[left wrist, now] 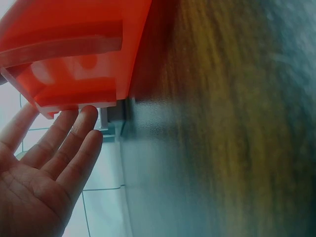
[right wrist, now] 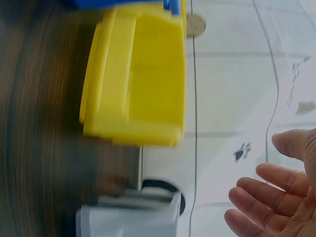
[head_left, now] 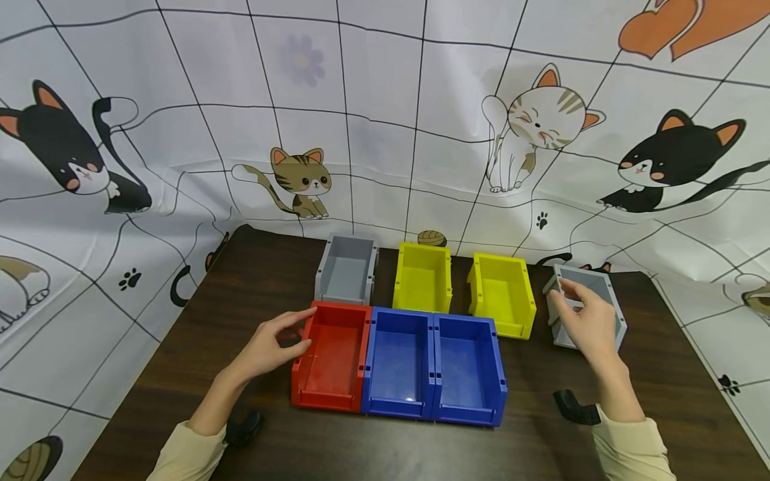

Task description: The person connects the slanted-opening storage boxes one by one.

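Note:
Beside the left wall of the red bin (head_left: 333, 361) is my left hand (head_left: 267, 344), its thumb and fingers spread at the bin's rim. In the left wrist view the fingers (left wrist: 74, 143) are nearly straight along the red bin, touching or almost touching it, with no curl round it. My right hand (head_left: 586, 324) hovers at the right-hand grey bin (head_left: 606, 284) and hides part of it. Its fingers (right wrist: 266, 192) look loosely bent in the right wrist view, with nothing between them. Whether it touches the grey bin cannot be told.
Two blue bins (head_left: 400, 361) adjoin the red one on its right. Behind stand a second grey bin (head_left: 347, 267) and two yellow bins (head_left: 502, 294). A cat-patterned cloth (head_left: 385, 133) rises at the back of the dark wooden table (head_left: 252, 274).

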Tool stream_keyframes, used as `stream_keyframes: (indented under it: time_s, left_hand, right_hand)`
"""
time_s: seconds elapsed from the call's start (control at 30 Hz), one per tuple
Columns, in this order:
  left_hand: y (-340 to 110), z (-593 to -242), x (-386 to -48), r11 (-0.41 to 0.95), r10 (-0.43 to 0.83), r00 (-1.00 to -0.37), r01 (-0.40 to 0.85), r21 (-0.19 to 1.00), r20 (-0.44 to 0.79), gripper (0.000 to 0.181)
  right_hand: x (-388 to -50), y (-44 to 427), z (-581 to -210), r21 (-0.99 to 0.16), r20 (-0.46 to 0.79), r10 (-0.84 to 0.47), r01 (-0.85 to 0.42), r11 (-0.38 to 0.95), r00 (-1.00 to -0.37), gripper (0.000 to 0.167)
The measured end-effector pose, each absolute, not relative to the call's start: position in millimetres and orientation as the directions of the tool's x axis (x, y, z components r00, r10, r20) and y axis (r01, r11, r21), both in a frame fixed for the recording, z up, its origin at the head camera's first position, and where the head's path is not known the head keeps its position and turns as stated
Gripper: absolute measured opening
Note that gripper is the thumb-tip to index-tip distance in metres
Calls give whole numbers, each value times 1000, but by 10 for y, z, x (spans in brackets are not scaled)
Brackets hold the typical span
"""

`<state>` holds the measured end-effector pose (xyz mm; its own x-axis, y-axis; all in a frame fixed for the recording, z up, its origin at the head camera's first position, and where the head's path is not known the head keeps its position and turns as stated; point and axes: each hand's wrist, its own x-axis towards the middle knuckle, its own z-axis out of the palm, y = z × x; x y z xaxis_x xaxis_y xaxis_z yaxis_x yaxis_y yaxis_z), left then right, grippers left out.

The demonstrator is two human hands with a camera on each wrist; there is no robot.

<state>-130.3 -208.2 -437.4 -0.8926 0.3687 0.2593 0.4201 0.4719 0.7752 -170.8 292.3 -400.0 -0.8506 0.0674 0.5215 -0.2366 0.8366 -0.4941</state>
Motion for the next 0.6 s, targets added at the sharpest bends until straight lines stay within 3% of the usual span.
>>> stream_keyframes:
  time_s: [0.33, 0.6]
  left_hand:
    - [-2122, -4486, -1339, 462, 365, -893, 420, 781, 264, 51]
    - [-2213, -4744, -1448, 451, 364, -882, 447, 773, 298, 53]
  right_hand:
    - [-1791, 3336, -4057, -537, 496, 176, -141, 832, -850, 29]
    - [-1909, 3629, -4193, -592, 399, 354, 57, 804, -846, 33]
